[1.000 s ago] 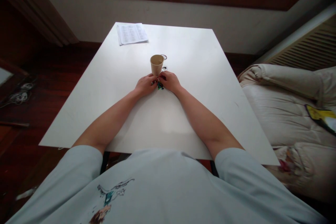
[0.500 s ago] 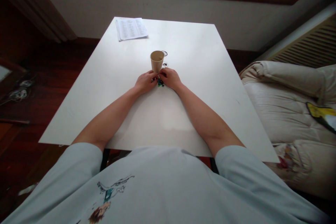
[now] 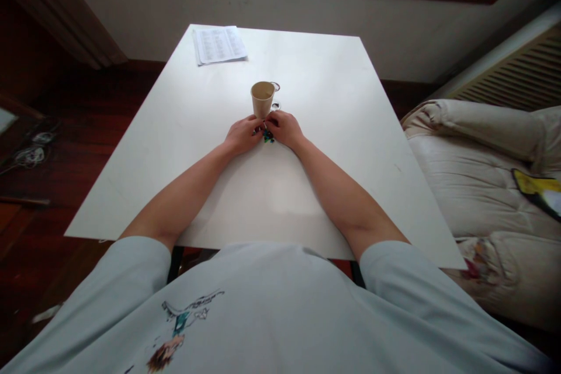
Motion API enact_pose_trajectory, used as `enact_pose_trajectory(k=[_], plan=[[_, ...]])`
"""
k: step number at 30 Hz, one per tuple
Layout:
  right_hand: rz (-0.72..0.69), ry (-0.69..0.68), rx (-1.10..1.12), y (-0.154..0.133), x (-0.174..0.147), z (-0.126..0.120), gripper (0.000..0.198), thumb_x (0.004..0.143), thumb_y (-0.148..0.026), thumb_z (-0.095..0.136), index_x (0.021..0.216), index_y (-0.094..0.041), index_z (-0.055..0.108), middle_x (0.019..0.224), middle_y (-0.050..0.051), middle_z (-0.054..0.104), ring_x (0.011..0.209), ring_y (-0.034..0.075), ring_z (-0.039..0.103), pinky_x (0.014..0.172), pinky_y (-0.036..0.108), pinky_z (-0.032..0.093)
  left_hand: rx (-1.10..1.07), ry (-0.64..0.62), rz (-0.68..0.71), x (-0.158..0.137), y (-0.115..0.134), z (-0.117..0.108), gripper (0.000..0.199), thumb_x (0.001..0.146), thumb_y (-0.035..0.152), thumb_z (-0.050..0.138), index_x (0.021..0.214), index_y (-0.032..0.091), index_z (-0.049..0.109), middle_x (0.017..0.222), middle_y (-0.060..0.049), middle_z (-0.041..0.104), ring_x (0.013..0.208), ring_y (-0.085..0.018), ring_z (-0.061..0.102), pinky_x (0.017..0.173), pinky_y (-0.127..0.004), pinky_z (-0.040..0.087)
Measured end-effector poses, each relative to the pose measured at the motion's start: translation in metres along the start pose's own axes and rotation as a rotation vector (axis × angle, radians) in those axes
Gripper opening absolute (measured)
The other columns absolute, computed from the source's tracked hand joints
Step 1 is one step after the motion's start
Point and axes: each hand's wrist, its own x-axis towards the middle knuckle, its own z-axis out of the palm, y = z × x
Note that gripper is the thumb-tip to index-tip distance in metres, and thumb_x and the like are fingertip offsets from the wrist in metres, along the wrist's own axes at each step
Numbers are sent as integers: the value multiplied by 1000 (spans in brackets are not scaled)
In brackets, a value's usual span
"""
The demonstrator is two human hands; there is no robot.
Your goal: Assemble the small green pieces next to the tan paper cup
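A tan paper cup [image 3: 262, 102] stands upright on the white table [image 3: 280, 198], just beyond my hands. My left hand [image 3: 243, 134] and my right hand [image 3: 284, 128] meet at its near side with fingertips bent together. Whatever they pinch is too small and hidden to name. Directly below the fingertips lies a small cluster of dark, green and blue pieces [image 3: 268, 137], partly covered by the fingers. To the right of the cup are a small whitish round item [image 3: 276, 106] and a thin dark loop [image 3: 276, 86], partly behind the rim.
Stacked printed sheets [image 3: 220, 45] lie at the table's far left corner. A cream padded sofa [image 3: 477, 175] stands along the right side, with a yellow and black item [image 3: 537, 187] on it. Cables [image 3: 33, 155] lie on the floor at left.
Both hands stay together at the cup's near side, with only slight finger movement. The whole view has shifted slightly.
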Motion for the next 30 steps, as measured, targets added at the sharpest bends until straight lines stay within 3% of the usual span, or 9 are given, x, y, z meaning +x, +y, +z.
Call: enact_pose_trajectory(k=[30], plan=[[-18,-10,-22,4,0,2,18,102,-24,65,105,-22,83,103,7,78,92,22,66,83,31,45,42,9,24,2,-7,6,27,104,31,63,119,29,85,125,-8,79,103,-25,76,90,-36,57]])
